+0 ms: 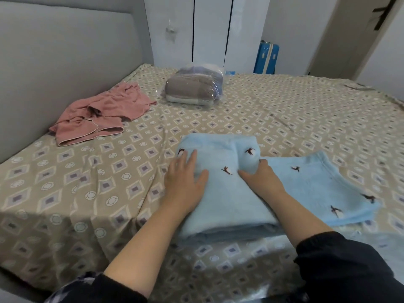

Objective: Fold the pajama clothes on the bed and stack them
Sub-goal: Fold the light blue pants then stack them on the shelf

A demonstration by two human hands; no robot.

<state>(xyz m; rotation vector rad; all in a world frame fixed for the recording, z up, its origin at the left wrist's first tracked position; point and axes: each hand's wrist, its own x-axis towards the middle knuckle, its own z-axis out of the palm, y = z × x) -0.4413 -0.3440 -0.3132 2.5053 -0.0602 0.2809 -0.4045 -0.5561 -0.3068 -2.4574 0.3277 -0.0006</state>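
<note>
A folded light-blue pajama piece with small dark bird prints lies on the bed in front of me. My left hand rests flat on its left part, fingers spread. My right hand holds a fold of the same piece, fingers curled under the cloth edge. A second folded blue pajama piece lies just to the right, partly under the first one's edge. A crumpled pink pajama set lies unfolded at the far left, by the headboard.
A clear plastic bag with folded grey bedding sits at the far middle of the patterned bed sheet. A grey headboard runs along the left. White wardrobe doors and a blue suitcase stand beyond the bed.
</note>
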